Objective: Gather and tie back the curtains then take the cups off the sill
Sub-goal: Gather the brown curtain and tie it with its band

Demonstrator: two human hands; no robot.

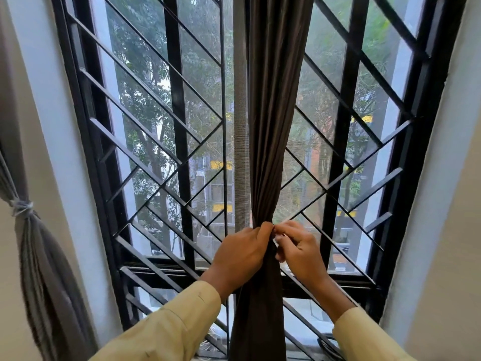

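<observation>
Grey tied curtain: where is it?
In the head view, the tied grey fabric curtain hangs at the far left, beside the black metal window grille.

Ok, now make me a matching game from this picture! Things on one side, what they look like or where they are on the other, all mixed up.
Things:
1. brown curtain
2. grey curtain
3. grille
4. sleeve

Clues:
A. tied in the middle, at the left edge
B. black bars across the window
C. tan
D. bunched up, gripped by the left hand

Pairs: 1-D, 2-A, 3-B, 4-C
</observation>
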